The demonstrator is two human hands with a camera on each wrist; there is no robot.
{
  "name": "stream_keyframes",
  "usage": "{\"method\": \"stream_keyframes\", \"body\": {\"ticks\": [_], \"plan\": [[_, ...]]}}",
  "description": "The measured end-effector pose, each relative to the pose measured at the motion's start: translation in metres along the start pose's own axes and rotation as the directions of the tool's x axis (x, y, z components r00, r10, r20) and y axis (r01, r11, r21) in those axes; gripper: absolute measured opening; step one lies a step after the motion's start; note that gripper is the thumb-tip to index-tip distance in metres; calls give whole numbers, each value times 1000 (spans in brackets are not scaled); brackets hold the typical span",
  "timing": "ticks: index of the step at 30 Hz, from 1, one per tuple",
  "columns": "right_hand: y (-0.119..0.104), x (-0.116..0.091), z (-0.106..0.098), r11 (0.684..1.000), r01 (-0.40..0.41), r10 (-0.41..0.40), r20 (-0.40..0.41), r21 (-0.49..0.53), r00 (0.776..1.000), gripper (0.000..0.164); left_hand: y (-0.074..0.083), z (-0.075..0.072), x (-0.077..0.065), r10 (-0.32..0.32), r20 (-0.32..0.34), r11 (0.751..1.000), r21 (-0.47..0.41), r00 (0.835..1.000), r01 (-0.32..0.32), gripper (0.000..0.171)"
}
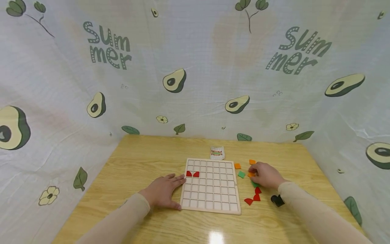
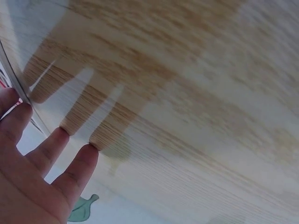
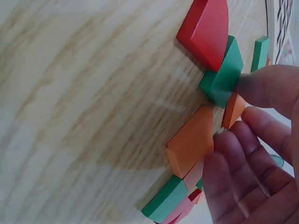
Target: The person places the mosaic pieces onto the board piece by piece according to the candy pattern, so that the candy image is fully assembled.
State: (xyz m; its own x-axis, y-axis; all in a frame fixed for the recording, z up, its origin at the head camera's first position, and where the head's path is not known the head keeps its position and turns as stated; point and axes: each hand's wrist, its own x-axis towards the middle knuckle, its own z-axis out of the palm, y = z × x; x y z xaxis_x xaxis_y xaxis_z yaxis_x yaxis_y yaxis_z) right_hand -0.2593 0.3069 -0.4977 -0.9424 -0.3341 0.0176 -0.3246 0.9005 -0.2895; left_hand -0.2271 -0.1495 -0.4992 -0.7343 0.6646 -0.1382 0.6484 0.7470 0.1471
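My left hand [image 1: 164, 191] lies with fingers spread on the wooden table, fingertips and thumb at the left edge of a wooden grid board [image 1: 210, 211]. Two red quarter-round blocks [image 1: 196, 174] sit side by side in the board's upper left cells. To the right of the board, my right hand [image 1: 265, 174] pinches a small orange block [image 3: 233, 110] between thumb and forefinger. Close by the thumb in the right wrist view is a green block [image 3: 225, 74], with a red block [image 3: 205, 32] beyond it. Another orange block [image 3: 191, 142] lies beside the curled fingers.
A small pattern card [image 1: 217, 153] stands behind the board. Loose orange [image 1: 237, 166], green [image 1: 241, 174] and red blocks [image 1: 248, 201] lie along its right side. A black object [image 1: 277, 200] shows by the right wrist. A printed cloth [image 1: 201, 51] encloses the table's back and sides.
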Motion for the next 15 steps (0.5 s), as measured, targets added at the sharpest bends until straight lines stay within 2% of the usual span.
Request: {"method": "stream_keyframes", "body": {"ticks": [6, 10, 15], "plan": [[2, -1, 0, 1000, 2, -2, -13, 20, 1000, 24, -1, -1, 1, 4, -4, 1000, 2, 1000, -4, 104], [5, -1, 0, 999, 8, -8, -4, 37, 1000, 18, -1, -1, 2, 10, -4, 1000, 5, 1000, -10, 104], [6, 1, 2, 999, 20, -20, 11, 45, 1000, 20, -1, -1, 1, 7, 8, 1000, 2, 1000, -7, 103]]}}
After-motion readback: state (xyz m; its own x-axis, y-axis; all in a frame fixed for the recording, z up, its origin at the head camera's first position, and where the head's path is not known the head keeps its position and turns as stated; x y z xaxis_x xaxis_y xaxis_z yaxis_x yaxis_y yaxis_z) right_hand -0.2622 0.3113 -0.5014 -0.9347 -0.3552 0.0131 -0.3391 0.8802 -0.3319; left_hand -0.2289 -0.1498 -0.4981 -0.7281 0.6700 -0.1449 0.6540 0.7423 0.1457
